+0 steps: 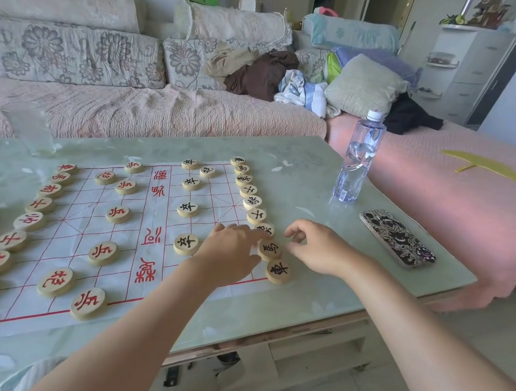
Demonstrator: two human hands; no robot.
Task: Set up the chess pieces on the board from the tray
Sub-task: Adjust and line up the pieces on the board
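My left grip (230, 252) is open, fingers on a black piece (268, 229); my right grip (314, 248) hovers loosely curled, empty.

Black piece (266, 228) half under left fingers (248, 233) (character unreadable)

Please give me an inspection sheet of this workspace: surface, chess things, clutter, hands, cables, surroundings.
Surface: pale green table, with the paper board on it.
Job's things: red pieces on the board's left half, black pieces on its right half; no tray seen.
Clutter: water bottle, phone, glass.
Hands: left hand touches a black end-row piece with straight fingers; right hand hovers beside, fingers loosely curled, empty.
Cables: nothing seen on the table.
Surroundings: sofa with cushions and clothes.
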